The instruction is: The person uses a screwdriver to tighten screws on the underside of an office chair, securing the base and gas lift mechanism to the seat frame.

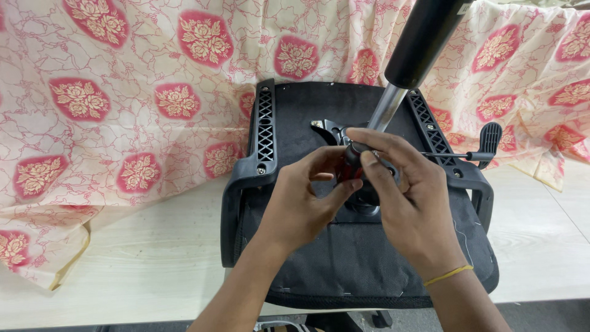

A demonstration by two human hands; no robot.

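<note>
An upturned black office chair seat point(350, 258) lies on a pale wooden table, its metal gas cylinder point(393, 101) with a black sleeve rising toward the camera. My right hand point(405, 197) grips the black-and-red handle of a screwdriver point(351, 161) over the metal plate point(329, 130) at the seat's middle. My left hand point(304, 200) rests next to it, fingertips touching the same handle from the left. The tool's tip is hidden behind my hands.
Black plastic armrests flank the seat on the left point(261, 147) and right point(458, 166). A lever with a black paddle point(490, 138) sticks out to the right. Cream cloth with red floral patches point(123, 104) drapes behind and over the table point(147, 252).
</note>
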